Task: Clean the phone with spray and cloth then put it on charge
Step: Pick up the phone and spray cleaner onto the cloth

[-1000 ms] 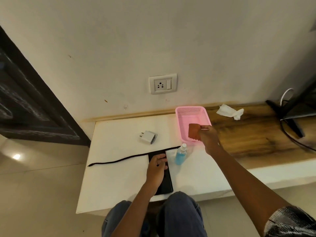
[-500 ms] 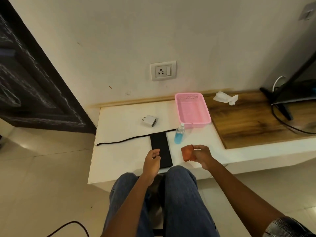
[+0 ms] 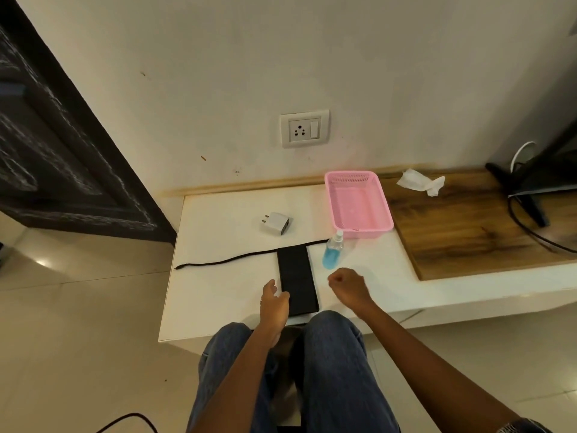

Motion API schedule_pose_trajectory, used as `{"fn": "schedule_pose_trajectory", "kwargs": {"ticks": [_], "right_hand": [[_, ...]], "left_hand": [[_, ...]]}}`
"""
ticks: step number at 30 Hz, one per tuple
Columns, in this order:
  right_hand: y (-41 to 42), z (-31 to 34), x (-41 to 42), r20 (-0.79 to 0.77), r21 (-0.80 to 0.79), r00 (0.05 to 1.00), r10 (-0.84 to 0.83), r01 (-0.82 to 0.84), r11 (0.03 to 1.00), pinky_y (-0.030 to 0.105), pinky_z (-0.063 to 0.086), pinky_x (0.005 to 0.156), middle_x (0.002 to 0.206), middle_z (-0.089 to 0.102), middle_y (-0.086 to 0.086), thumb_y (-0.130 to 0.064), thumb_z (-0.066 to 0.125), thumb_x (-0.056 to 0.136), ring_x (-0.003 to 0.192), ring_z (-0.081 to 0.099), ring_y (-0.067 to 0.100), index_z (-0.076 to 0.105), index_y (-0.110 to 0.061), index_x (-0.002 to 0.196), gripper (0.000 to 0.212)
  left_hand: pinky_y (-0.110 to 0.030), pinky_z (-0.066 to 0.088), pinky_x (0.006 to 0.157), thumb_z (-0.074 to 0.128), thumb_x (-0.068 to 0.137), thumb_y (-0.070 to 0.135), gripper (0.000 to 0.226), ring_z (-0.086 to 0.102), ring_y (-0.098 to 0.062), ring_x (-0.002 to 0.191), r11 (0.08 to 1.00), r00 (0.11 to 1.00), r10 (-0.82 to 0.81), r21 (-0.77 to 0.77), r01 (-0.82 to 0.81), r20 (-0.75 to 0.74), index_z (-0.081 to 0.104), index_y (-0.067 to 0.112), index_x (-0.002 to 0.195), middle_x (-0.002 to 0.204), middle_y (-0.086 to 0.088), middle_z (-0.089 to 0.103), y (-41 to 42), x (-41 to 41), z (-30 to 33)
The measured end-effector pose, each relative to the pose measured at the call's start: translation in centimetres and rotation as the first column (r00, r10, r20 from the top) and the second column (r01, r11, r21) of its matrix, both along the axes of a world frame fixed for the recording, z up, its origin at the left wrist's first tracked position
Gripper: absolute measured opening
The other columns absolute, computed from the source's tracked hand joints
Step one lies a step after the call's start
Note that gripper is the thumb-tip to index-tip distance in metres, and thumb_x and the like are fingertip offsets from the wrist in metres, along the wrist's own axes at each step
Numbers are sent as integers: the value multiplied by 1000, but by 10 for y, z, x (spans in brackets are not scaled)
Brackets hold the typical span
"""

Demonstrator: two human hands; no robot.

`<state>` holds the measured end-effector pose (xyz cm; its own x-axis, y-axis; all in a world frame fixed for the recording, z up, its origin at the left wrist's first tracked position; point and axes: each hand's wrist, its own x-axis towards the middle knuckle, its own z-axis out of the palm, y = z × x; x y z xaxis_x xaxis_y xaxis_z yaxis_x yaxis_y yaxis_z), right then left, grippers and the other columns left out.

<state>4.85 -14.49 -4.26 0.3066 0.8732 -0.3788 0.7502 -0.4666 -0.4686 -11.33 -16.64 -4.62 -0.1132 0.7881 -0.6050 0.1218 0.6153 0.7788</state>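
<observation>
Lying flat on the white surface (image 3: 218, 276), the phone (image 3: 296, 278) has the left hand (image 3: 274, 303) touching its near-left edge; the right hand (image 3: 349, 287) is fisted beside it, contents hidden, near the spray bottle (image 3: 332, 256).

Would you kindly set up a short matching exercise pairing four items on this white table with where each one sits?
Things:
1. phone
2. spray bottle
3. charger plug
4. pink basket

Places:
A. back of the table, beside the wooden board
B. just in front of the basket
C. alone, behind the black cable
D. under the left hand's fingers

Pairs: 1-D, 2-B, 3-C, 4-A
</observation>
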Motion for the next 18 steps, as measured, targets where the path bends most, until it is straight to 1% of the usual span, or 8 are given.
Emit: {"fn": "schedule_pose_trajectory", "kwargs": {"ticks": [2, 4, 6, 8, 9, 10, 13, 18], "right_hand": [[2, 6, -12, -30, -107, 995, 96, -99, 989, 26, 40, 78, 115, 61, 4, -33, 47, 91, 110, 55, 24, 58, -19, 111, 27], [6, 8, -26, -242, -238, 970, 23, -83, 968, 19, 42, 80, 135, 48, 7, -37, 47, 93, 120, 48, 24, 38, -15, 136, 49], [12, 10, -37, -389, -339, 913, -125, -16, 941, 32, 48, 94, 140, 41, 12, -37, 51, 92, 122, 45, 28, 28, -11, 139, 59], [16, 11, -45, -361, -380, 923, -138, -10, 925, 39, 46, 97, 137, 40, 14, -32, 58, 89, 122, 44, 28, 27, -11, 138, 61], [16, 12, -46, -328, -387, 936, -125, -12, 922, 39, 47, 96, 136, 41, 14, -29, 60, 87, 121, 44, 28, 27, -12, 137, 63], [17, 13, -47, -324, -388, 937, -128, -8, 922, 39, 47, 95, 134, 42, 14, -25, 61, 85, 120, 45, 29, 26, -13, 136, 63], [15, 11, -46, -437, -398, 880, -189, 0, 917, 44, 48, 95, 128, 44, 15, -15, 62, 83, 116, 46, 30, 30, -14, 132, 59], [11, 14, -45, -613, -390, 742, -272, 16, 921, 48, 49, 94, 122, 51, 15, -10, 60, 82, 110, 52, 29, 33, -16, 127, 52]], "left_hand": [[-36, 30, 111, 43, 98, 11, 55, 31, -27, 139, 999, 1000, 6, -49, -5, 24, 21, 13, 149, 155, -10, 26, 4, 2, 0], [-36, 29, 111, 41, 98, 12, 52, 32, -27, 138, 994, 999, -15, -103, 19, 38, 23, 9, 148, 154, -11, 28, 8, 2, 1], [-37, 40, 101, 40, 97, 13, 37, 49, -27, 120, 985, 997, 2, -173, 11, 77, 43, 3, 133, 138, -17, 47, 13, -1, 0], [-33, 46, 81, 41, 96, 13, 23, 55, -20, 87, 968, 982, 82, -246, -38, 169, 53, 4, 114, 107, -14, 57, 17, -2, 7], [-32, 46, 79, 41, 97, 14, 25, 54, -17, 81, 962, 972, 115, -268, -58, 204, 54, 5, 116, 102, -12, 57, 19, -2, 10], [-32, 47, 82, 41, 98, 18, 30, 55, -17, 85, 961, 964, 126, -272, -60, 235, 53, 4, 122, 105, -10, 58, 21, -1, 10], [-41, 42, 106, 34, 101, 34, 46, 54, -27, 118, 956, 931, 178, -280, -87, 318, 44, 7, 137, 131, -14, 55, 26, 5, 17], [-47, 48, 100, 25, 100, 46, 50, 59, -31, 111, 967, 929, 159, -243, -78, 335, 39, 15, 137, 125, -17, 57, 29, 10, 26]]}}
